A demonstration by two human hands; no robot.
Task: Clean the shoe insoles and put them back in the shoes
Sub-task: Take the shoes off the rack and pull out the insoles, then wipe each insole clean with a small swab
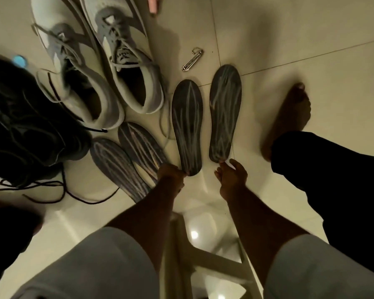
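Each hand, left hand (171, 172) and right hand (231, 172), pinches 1 dark streaked foam insole (187, 126) (225, 114); 2 grey knit sneakers (78, 78) (130, 59) far left look empty, refitting remains.

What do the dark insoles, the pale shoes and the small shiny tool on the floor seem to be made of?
Dark insoles: probably foam under a matte fabric face, thin and flat with pale printed streaks. Pale shoes: apparently knit or mesh textile, soft matte uppers with grey laces. Small tool: metal, judging by its bright silvery glints. Floor: glossy tile, with grout lines and reflections.
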